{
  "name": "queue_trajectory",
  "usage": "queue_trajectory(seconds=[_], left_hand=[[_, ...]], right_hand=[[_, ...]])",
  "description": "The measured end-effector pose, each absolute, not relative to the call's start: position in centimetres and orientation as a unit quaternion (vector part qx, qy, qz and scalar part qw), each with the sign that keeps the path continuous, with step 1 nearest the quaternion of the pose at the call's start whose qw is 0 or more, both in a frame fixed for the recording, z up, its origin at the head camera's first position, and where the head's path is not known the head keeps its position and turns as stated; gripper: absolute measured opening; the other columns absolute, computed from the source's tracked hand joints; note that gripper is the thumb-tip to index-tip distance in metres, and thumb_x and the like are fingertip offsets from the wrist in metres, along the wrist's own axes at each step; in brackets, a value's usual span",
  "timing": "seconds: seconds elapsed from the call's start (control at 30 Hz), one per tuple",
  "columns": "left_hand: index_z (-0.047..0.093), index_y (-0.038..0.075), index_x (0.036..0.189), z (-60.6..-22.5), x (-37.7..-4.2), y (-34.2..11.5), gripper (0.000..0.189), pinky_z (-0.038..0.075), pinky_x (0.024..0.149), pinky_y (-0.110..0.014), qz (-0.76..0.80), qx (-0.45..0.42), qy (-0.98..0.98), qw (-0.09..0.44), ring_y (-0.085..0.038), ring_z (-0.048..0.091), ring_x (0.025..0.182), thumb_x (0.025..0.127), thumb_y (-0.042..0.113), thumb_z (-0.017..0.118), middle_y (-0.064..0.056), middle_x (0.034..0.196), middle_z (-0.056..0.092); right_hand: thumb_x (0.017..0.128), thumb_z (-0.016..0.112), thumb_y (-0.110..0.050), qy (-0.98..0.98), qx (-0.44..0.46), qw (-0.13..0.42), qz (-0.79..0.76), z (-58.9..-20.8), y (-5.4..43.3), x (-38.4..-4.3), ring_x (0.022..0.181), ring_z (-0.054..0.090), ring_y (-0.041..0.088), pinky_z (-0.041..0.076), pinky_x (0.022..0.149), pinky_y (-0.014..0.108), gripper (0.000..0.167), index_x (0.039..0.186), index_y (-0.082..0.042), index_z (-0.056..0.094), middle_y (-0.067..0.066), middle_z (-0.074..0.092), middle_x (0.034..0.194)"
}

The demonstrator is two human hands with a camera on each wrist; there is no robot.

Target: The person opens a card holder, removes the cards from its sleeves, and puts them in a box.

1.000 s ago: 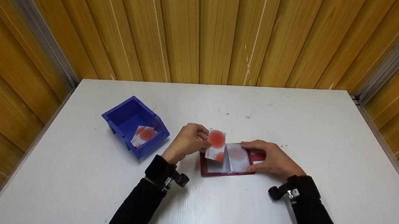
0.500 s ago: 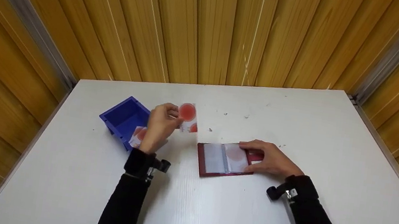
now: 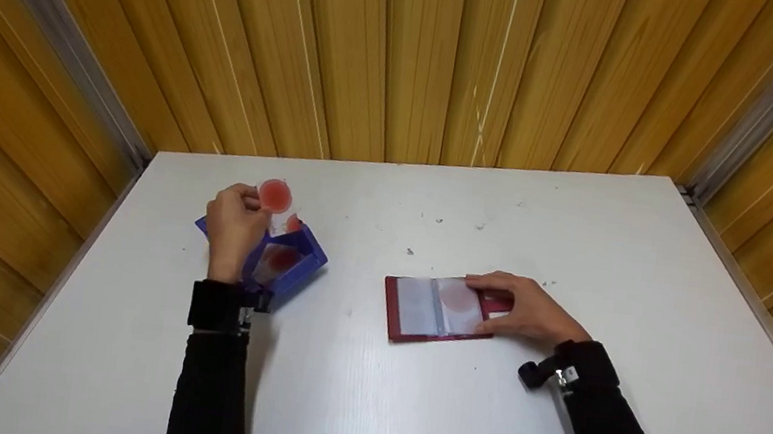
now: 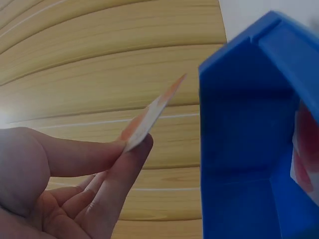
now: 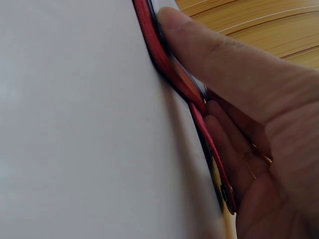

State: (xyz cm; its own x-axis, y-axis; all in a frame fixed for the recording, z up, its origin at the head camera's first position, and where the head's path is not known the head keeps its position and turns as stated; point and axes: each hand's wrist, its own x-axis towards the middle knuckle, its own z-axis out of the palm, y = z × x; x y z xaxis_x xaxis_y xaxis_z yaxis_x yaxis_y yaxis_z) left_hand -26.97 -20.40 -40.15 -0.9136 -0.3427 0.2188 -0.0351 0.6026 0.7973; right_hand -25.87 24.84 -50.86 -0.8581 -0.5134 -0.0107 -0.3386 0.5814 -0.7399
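Wood-patterned panelling (image 3: 415, 56) is seen beyond both grips. A card (image 3: 276, 205) is pinched at its edge by the left hand (image 3: 233, 227), fingertips nearly meeting, seemingly to spare its face, near the blue bin (image 4: 239, 129). Rightward, the spread red album (image 3: 415, 308) is gripped by the right hand (image 3: 530, 308), probably for steadiness.
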Motion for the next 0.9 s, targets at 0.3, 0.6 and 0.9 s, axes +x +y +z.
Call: queue_trajectory(seconds=[0.3,0.6,0.9], left_hand=[[0.071,-0.008,0.116,-40.3,-26.8,-21.5,0.029,0.06,0.084,-0.05,-0.412,0.124,-0.888,0.163,-0.038,0.072,0.095,0.089,0.002,0.065,-0.025,0.105,0.075],[0.071,-0.011,0.11,-40.5,-26.6,-22.2,0.025,0.059,0.083,-0.051,-0.372,0.127,-0.905,0.163,-0.04,0.07,0.092,0.089,0.001,0.062,-0.028,0.103,0.073],[0.063,-0.01,0.105,-41.4,-26.6,-21.6,0.017,0.052,0.087,-0.057,-0.301,0.123,-0.934,0.15,-0.048,0.066,0.098,0.091,0.0,0.06,-0.031,0.102,0.07]], right_hand=[[0.074,0.094,-0.037,0.88,-0.247,0.109,-0.392,-50.8,24.9,-25.9,0.132,0.053,0.018,0.043,0.111,0.033,0.074,0.141,-0.026,0.065,-0.006,0.063,0.142],[0.073,0.094,-0.038,0.88,-0.245,0.11,-0.391,-50.8,24.9,-25.9,0.131,0.052,0.017,0.043,0.11,0.033,0.075,0.141,-0.028,0.065,-0.007,0.062,0.143],[0.074,0.094,-0.039,0.879,-0.247,0.111,-0.393,-50.9,24.9,-25.8,0.13,0.054,0.017,0.044,0.109,0.029,0.075,0.141,-0.027,0.064,-0.006,0.062,0.143]])
